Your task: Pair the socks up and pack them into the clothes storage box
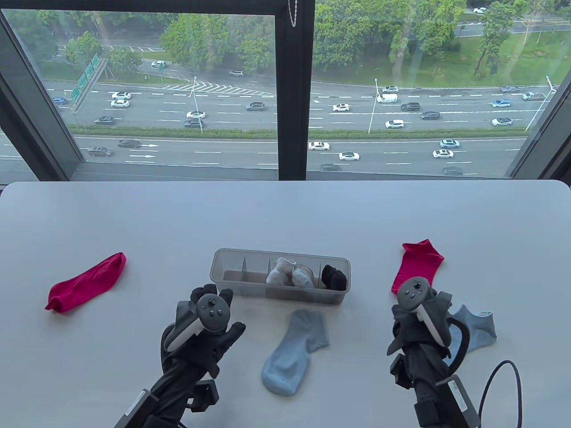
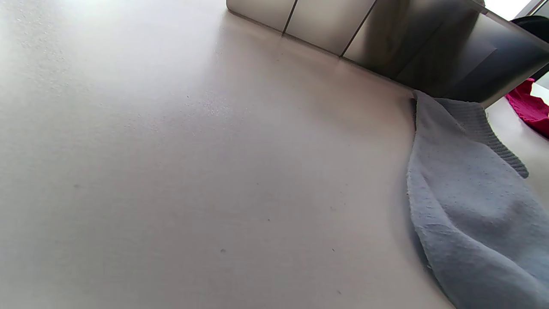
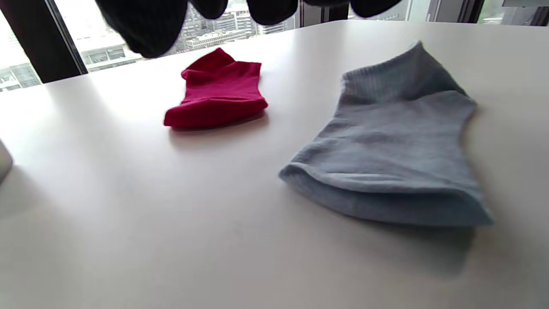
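Note:
A translucent grey storage box with dividers stands mid-table. It holds a rolled white sock pair and a rolled black pair. A light blue sock lies flat in front of the box, its cuff touching the box wall. My left hand hovers left of this sock, near the box's front wall, and holds nothing. One red sock lies far left, another red sock right of the box. My right hand is over the red sock's near end, fingertips hanging free. A second blue sock lies partly under that wrist.
The white table ends at a window behind. A black cable loops from my right wrist near the front right edge. The two left compartments of the box hold nothing.

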`<state>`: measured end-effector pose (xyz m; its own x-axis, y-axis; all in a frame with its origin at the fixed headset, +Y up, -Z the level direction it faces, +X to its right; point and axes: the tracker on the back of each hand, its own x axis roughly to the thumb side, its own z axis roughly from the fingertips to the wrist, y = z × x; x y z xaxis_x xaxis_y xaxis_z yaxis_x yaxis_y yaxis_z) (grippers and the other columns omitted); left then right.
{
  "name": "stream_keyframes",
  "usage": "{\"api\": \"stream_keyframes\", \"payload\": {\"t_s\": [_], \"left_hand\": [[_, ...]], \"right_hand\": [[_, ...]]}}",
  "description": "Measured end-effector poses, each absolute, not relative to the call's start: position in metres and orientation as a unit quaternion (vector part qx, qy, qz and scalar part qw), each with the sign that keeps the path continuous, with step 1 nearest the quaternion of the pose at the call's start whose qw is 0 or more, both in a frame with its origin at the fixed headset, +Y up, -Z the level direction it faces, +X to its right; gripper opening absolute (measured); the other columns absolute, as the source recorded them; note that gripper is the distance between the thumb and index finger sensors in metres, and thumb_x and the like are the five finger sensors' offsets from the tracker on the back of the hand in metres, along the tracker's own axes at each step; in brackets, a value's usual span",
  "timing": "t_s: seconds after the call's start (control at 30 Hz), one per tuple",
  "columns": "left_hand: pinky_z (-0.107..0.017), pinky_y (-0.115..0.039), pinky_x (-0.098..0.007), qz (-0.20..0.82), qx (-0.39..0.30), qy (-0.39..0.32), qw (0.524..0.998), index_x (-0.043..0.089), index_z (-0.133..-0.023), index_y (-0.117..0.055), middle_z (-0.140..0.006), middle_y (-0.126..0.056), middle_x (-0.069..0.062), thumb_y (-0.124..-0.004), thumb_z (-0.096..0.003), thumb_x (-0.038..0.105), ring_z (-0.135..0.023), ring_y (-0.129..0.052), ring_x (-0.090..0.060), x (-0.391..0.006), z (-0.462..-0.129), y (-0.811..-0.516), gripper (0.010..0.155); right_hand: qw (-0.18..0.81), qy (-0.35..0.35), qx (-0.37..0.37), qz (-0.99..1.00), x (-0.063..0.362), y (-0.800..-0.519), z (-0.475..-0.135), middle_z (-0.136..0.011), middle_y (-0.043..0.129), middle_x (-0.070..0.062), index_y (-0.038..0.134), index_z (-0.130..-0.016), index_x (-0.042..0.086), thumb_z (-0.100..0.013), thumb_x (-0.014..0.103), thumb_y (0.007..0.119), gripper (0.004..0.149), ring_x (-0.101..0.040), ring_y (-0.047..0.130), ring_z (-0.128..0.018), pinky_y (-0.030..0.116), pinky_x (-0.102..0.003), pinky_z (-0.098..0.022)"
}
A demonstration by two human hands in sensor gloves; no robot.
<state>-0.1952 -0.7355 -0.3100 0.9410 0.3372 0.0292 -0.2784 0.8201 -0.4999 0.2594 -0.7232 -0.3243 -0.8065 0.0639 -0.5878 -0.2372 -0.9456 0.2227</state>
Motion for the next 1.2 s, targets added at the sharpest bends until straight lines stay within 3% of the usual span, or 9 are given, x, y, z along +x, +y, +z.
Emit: {"api": "stream_keyframes", "payload": {"t_s": [0.17,0.23,0.37,0.47,0.53,0.7,0.87,1.1,1.2], "left_hand": [[-0.068,0.011,-0.068,0.166,-0.249,-0.062,0.952,0.023,-0.107,0.007,-0.105,0.028,-0.008,-0.046,-0.0604,0.046,-0.098,0.029,-0.037,-0.196,-0.311,-0.735,0.074],[-0.068,0.01,-0.068,0.173,-0.246,-0.065,0.952,0.023,-0.107,0.007,-0.105,0.027,-0.008,-0.046,-0.0605,0.046,-0.098,0.028,-0.037,-0.196,-0.311,-0.735,0.074],[-0.067,0.01,-0.069,0.177,-0.242,-0.076,0.951,0.024,-0.107,0.007,-0.106,0.027,-0.009,-0.046,-0.0606,0.046,-0.099,0.028,-0.038,-0.194,-0.311,-0.734,0.073],[-0.067,0.009,-0.069,0.173,-0.24,-0.086,0.951,0.023,-0.107,0.007,-0.106,0.027,-0.009,-0.045,-0.0606,0.046,-0.099,0.027,-0.039,-0.19,-0.31,-0.734,0.073],[-0.068,0.008,-0.069,0.177,-0.234,-0.098,0.951,0.023,-0.107,0.007,-0.106,0.026,-0.01,-0.045,-0.0606,0.046,-0.099,0.026,-0.04,-0.188,-0.307,-0.731,0.073],[-0.076,-0.015,-0.072,0.216,-0.215,-0.148,0.941,0.017,-0.11,0.0,-0.111,0.015,-0.018,-0.045,-0.0607,0.046,-0.108,0.003,-0.048,-0.178,-0.303,-0.719,0.073],[-0.074,-0.05,-0.069,0.37,-0.216,-0.201,0.881,0.003,-0.115,-0.025,-0.118,-0.029,-0.033,-0.047,-0.0603,0.047,-0.107,-0.046,-0.056,-0.157,-0.294,-0.711,0.074],[-0.072,-0.051,-0.072,0.6,-0.286,-0.207,0.718,-0.004,-0.113,-0.037,-0.113,-0.045,-0.038,-0.048,-0.0589,0.053,-0.1,-0.058,-0.058,-0.141,-0.287,-0.732,0.079],[-0.07,-0.059,-0.069,0.611,-0.268,-0.167,0.726,-0.003,-0.111,-0.041,-0.108,-0.056,-0.036,-0.059,-0.0587,0.044,-0.094,-0.07,-0.053,-0.15,-0.29,-0.74,0.073]], "right_hand": [[0.044,0.243,-0.403,0.881,0.315,-0.758,-0.32,-0.118,0.01,-0.019,0.015,-0.106,0.026,-0.046,0.045,0.073,0.085,-0.053,0.017,-0.104,0.039,-0.063,-0.078],[0.072,0.271,-0.421,0.863,0.326,-0.77,-0.315,-0.116,0.01,-0.019,0.012,-0.105,0.026,-0.045,0.046,0.072,0.087,-0.052,0.024,-0.105,0.042,-0.062,-0.077],[0.065,0.211,-0.416,0.882,0.325,-0.767,-0.314,-0.108,0.039,-0.025,0.034,-0.106,0.021,-0.041,0.043,0.077,0.08,-0.046,0.054,-0.091,0.064,-0.045,-0.069],[-0.019,0.181,-0.399,0.899,0.317,-0.759,-0.317,-0.08,0.078,-0.014,0.059,-0.095,0.026,-0.042,0.034,0.083,0.058,-0.02,0.094,-0.06,0.086,-0.025,-0.043],[-0.005,0.17,-0.391,0.905,0.309,-0.757,-0.316,-0.07,0.085,-0.012,0.066,-0.088,0.025,-0.042,0.033,0.086,0.051,-0.017,0.098,-0.048,0.088,-0.023,-0.034],[0.032,0.103,-0.294,0.95,0.266,-0.716,-0.315,-0.067,0.091,-0.011,0.073,-0.084,0.024,-0.041,0.034,0.087,0.046,-0.016,0.1,-0.043,0.089,-0.021,-0.029],[0.168,-0.015,-0.077,0.983,0.163,-0.657,-0.295,-0.07,0.093,-0.008,0.075,-0.082,0.027,-0.04,0.035,0.088,0.044,-0.019,0.1,-0.051,0.09,-0.025,-0.036],[0.274,0.004,0.132,0.952,0.049,-0.677,-0.269,-0.079,0.089,0.0,0.073,-0.082,0.031,-0.04,0.04,0.086,0.044,-0.019,0.091,-0.073,0.084,-0.03,-0.055],[0.274,0.034,0.167,0.947,0.047,-0.688,-0.267,-0.095,0.076,-0.002,0.071,-0.09,0.034,-0.046,0.043,0.074,0.045,-0.027,0.075,-0.091,0.071,-0.041,-0.07]]}}
